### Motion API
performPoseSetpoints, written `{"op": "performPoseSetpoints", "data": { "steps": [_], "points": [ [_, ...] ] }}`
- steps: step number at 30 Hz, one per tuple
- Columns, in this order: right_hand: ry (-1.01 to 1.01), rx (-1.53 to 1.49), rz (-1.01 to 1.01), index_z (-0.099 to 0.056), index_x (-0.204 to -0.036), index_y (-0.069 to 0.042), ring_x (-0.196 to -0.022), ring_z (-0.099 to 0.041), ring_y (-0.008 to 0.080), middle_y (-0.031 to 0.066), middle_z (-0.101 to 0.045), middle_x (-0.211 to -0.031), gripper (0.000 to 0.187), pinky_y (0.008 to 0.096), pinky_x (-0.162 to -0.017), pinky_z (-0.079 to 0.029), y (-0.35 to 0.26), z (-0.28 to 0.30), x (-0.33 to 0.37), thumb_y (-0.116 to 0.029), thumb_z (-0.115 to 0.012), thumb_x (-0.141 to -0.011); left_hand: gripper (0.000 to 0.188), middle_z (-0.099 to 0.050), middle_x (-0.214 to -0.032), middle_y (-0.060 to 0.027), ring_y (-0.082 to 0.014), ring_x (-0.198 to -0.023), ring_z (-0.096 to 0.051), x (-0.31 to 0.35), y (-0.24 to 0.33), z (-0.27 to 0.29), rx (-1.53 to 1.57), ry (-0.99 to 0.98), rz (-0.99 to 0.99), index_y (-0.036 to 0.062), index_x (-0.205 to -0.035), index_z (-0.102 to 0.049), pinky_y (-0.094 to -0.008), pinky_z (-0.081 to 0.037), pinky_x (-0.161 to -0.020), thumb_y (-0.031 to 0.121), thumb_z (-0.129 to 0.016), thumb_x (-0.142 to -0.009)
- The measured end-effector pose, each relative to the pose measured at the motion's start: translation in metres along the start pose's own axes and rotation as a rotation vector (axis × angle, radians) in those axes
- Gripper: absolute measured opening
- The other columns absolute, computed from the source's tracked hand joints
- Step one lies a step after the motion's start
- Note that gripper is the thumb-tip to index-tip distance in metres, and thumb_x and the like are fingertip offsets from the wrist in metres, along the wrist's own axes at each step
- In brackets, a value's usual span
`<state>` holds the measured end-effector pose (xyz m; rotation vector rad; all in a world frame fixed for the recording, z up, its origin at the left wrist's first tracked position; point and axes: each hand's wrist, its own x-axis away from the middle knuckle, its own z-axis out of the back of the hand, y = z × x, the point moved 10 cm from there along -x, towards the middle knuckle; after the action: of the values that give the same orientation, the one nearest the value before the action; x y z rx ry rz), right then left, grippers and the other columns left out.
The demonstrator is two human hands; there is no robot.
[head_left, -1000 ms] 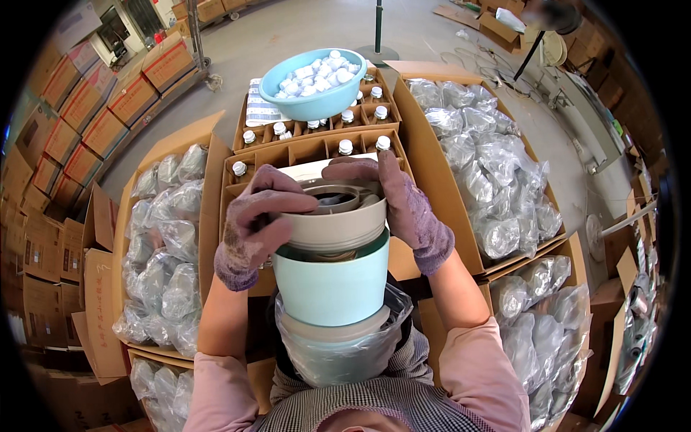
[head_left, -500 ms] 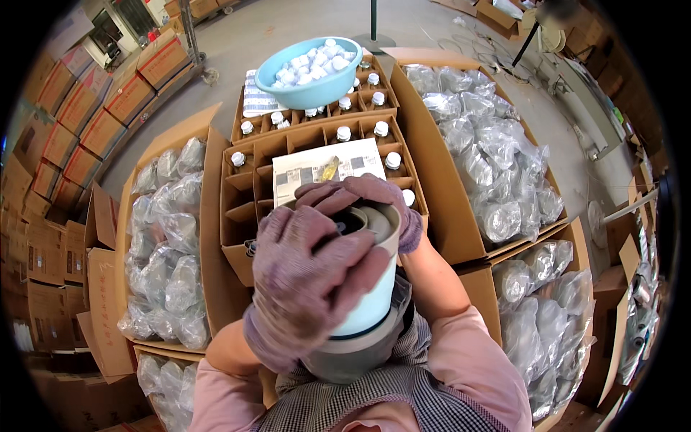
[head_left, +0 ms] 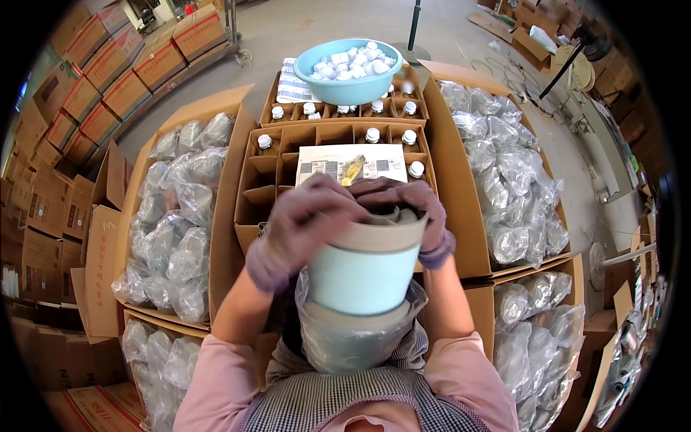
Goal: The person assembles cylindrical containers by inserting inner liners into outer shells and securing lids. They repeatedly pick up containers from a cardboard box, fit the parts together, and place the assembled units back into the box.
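Upright in front of me stands a light-blue cylindrical container (head_left: 367,281) with a grey rim. A clear plastic bag (head_left: 360,335) is gathered around its lower part. My right hand (head_left: 414,209), in a purplish knit glove, is closed over the rim at the right and far side. My left hand (head_left: 306,223), gloved alike and slightly blurred, bends its fingers over the opening from the left; whatever they hold is hidden. Grey parts show inside the opening. Just beyond my hands, a printed white sheet (head_left: 313,155) bears a small yellow piece (head_left: 353,171).
Beneath the sheet is a divided carton (head_left: 248,209) of white-capped bottles. A blue basin (head_left: 353,91) of white caps rests on another bottle carton behind. Open cartons of plastic-bagged items flank me at left (head_left: 173,237) and right (head_left: 504,180). Stacked cartons (head_left: 158,68) line the far left.
The container now stands straighter, showing more of its blue side. My left hand has moved back from in front of it toward the rim's left side. The view has shifted slightly.
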<state>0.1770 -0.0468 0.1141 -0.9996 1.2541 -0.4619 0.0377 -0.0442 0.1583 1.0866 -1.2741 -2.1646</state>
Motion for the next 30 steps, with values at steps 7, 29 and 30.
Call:
{"op": "performPoseSetpoints", "data": {
  "steps": [7,29,30],
  "points": [
    [0.151,-0.930,-0.258,-0.058,-0.127,0.005,-0.123,-0.058,0.0296,0.0238,-0.060,-0.132,0.049,0.0397,-0.112,-0.040,0.016,-0.049,-0.006,-0.029,-0.032,-0.104,0.023,-0.069,-0.094,-0.0127,-0.0317,-0.086,-0.064,0.000,0.072,-0.017,-0.621,0.119,-0.204,0.0046,-0.100,-0.073,-0.0427,-0.048,-0.086,0.021,-0.065,-0.086],
    [0.015,0.513,-0.007,-0.059,-0.130,0.005,-0.119,-0.062,0.0271,0.0172,-0.067,-0.125,0.042,0.0395,-0.109,-0.043,-0.100,-0.051,-0.028,-0.022,-0.057,-0.098,0.034,-0.067,-0.087,-0.0166,-0.0286,-0.086,-0.060,0.022,-0.058,0.030,0.758,0.281,-0.337,-0.0003,-0.087,-0.066,-0.0468,-0.045,-0.096,0.033,-0.059,-0.089],
    [-0.121,0.528,0.021,-0.058,-0.132,0.005,-0.117,-0.063,0.0266,0.0175,-0.067,-0.124,0.044,0.0392,-0.107,-0.044,-0.109,-0.073,-0.032,-0.021,-0.061,-0.096,0.039,-0.066,-0.084,-0.0171,-0.0299,-0.085,-0.059,0.038,-0.115,0.034,0.963,0.430,-0.232,-0.0004,-0.081,-0.065,-0.0485,-0.045,-0.099,0.036,-0.057,-0.090]
  ]
}}
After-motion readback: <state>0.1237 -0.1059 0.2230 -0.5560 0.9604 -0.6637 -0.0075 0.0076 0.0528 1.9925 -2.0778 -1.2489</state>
